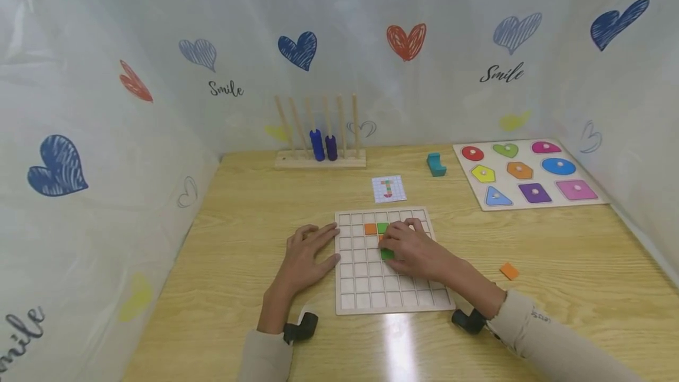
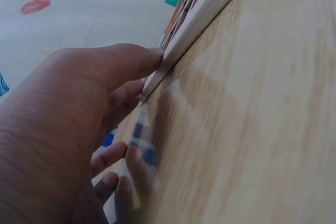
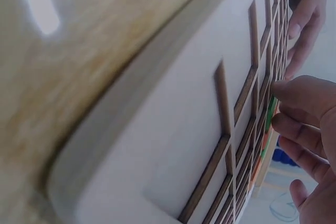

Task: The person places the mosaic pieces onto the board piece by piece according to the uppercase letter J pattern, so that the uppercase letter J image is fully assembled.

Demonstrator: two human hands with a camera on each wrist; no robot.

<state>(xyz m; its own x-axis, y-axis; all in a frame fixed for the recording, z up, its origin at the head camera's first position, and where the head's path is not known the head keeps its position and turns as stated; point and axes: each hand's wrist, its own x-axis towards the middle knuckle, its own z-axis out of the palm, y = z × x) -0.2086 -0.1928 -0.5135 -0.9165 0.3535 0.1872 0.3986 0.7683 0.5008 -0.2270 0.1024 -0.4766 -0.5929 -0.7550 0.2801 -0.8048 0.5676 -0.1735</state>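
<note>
A wooden grid board lies flat on the table. My left hand rests at its left edge, thumb and fingertips touching the rim, fingers fairly straight. Over the board's middle, my right hand pinches a green square tile between thumb and fingertips, at a cell; the right wrist view shows this green tile at grid level. Beyond those fingers sit an orange tile and another green tile in cells. One more orange tile between them is partly hidden by the right hand.
Behind the board lies a pattern card with a coloured figure. A loose orange tile is right of the board. Farther back are a peg stand with blue and purple pieces, a teal block and a shape puzzle.
</note>
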